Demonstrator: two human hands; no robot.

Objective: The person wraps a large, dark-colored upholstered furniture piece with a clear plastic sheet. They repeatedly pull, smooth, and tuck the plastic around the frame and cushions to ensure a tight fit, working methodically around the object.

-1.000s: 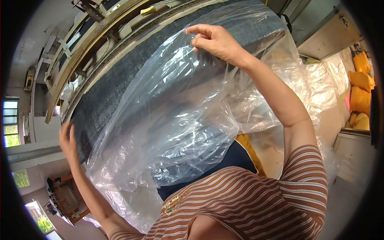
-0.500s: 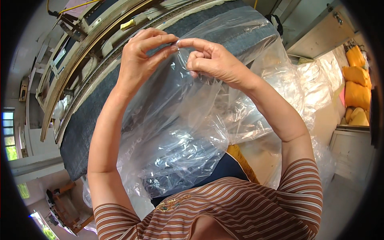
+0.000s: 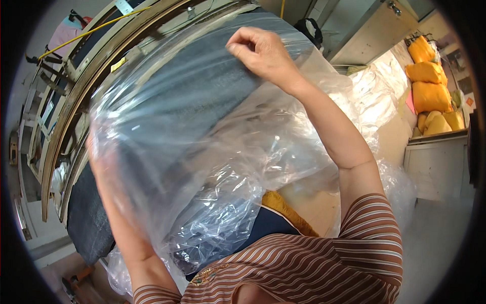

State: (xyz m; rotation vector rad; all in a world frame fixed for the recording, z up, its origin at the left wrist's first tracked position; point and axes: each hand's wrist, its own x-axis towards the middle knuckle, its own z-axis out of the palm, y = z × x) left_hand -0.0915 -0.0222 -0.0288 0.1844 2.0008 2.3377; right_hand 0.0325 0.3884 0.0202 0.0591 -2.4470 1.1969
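Observation:
A large sheet or bag of clear plastic film spreads in front of me, crumpled near my body and pulled smooth toward the far left. My right hand is closed, thumb and fingers pinched at the film's far edge. At the left, my left hand and forearm show through the film; glare and motion smear the fingers, so their grip is hidden. Beneath the film lies a work surface with a dark grey cover.
A curved wooden and metal frame runs along the far left, with a small yellow block on it. Shiny silvery sheeting lies at the right. Orange bundles are stacked above a pale cabinet.
My hands, close together before, have parted. The left swung left and nearer to me, spreading the film across the dark surface; the right stayed at the far side. The view shifted slightly.

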